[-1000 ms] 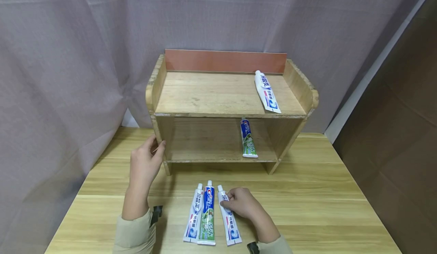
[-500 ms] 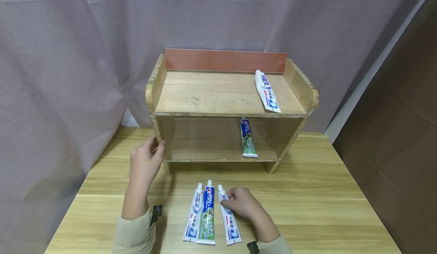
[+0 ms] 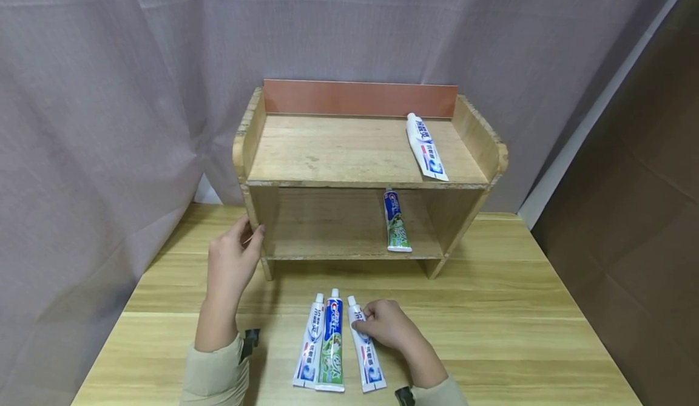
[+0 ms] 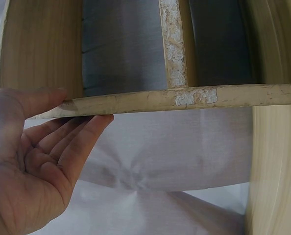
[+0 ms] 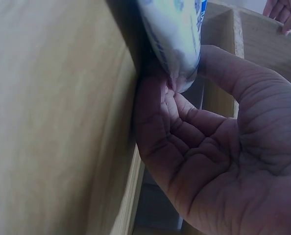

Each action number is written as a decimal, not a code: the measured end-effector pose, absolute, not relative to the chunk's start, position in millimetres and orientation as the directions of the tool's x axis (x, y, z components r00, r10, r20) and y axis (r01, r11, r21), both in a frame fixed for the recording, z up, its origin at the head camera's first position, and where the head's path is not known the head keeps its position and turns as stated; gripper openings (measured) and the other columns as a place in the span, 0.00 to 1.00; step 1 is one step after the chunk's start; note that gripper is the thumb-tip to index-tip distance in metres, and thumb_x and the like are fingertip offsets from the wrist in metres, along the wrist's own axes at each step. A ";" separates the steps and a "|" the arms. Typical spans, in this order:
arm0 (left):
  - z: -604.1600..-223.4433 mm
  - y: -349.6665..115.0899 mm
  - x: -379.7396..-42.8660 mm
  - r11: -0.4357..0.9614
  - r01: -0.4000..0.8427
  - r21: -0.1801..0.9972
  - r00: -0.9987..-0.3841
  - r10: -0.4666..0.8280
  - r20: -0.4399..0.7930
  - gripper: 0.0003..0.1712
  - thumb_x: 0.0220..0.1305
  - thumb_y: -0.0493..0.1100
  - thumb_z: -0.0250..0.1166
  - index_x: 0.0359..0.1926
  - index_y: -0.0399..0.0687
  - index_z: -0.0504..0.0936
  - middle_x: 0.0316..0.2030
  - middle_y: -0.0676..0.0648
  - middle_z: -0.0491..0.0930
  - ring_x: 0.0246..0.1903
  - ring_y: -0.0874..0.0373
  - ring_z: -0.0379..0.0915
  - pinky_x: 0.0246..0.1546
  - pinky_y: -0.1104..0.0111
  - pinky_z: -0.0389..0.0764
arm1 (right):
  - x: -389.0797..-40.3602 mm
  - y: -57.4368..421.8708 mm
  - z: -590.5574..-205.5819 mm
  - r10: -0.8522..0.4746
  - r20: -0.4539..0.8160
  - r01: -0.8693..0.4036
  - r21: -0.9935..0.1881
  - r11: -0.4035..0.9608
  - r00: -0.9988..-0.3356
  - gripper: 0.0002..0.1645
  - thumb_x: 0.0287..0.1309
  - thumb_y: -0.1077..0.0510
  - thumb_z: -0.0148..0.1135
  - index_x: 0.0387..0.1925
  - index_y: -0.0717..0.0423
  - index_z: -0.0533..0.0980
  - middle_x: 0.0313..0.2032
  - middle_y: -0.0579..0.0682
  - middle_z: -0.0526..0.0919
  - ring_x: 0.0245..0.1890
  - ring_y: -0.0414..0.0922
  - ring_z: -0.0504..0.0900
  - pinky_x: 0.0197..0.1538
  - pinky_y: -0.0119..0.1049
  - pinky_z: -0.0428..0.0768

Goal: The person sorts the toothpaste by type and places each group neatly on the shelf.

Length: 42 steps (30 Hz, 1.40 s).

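Note:
My left hand (image 3: 235, 257) pinches the left side board of a two-tier wooden shelf (image 3: 338, 181); in the left wrist view its thumb (image 4: 45, 102) lies on one face and the fingers on the other. On the table in front, my right hand (image 3: 390, 324) grips the upper part of a white toothpaste tube (image 3: 368, 363), thumb on one side and fingers on the other. Just left of it lie a blue-and-green toothpaste tube (image 3: 330, 351) and a second white toothpaste tube (image 3: 309, 351), side by side, caps pointing at the shelf.
Another white toothpaste tube (image 3: 426, 148) rests on the top tier, toward the right. On the lower tier lies a blue-and-green toothpaste tube (image 3: 397, 224). A reddish-brown back panel (image 3: 360, 98) edges the shelf top. Grey cloth (image 3: 338, 23) hangs behind the wooden table (image 3: 491, 321).

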<state>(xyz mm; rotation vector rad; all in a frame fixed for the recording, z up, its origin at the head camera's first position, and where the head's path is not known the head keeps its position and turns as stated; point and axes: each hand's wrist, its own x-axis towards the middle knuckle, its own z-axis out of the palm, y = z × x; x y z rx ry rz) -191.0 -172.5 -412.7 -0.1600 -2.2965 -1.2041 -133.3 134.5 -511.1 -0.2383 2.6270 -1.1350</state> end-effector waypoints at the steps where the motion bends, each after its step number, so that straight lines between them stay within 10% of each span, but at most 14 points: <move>1: -412.5 -172.5 -191.0 0.595 0.339 0.728 -0.849 -0.140 0.510 0.17 0.70 0.41 0.65 0.56 0.36 0.82 0.47 0.34 0.85 0.45 0.42 0.85 0.42 0.58 0.89 | -133.4 134.4 -510.9 -0.255 -0.181 -0.043 -0.733 0.679 -0.950 0.21 0.55 0.52 0.72 0.16 0.52 0.70 0.15 0.40 0.69 0.16 0.37 0.66 0.18 0.24 0.63; 42: -414.0 -173.6 -192.1 0.583 0.352 0.732 -0.846 -0.136 0.515 0.17 0.70 0.40 0.65 0.56 0.35 0.82 0.47 0.33 0.84 0.45 0.41 0.85 0.42 0.60 0.89 | -127.7 139.2 -488.7 -0.174 -0.100 -0.016 -0.826 0.564 -0.980 0.15 0.56 0.53 0.74 0.36 0.61 0.81 0.26 0.47 0.81 0.23 0.41 0.77 0.22 0.29 0.80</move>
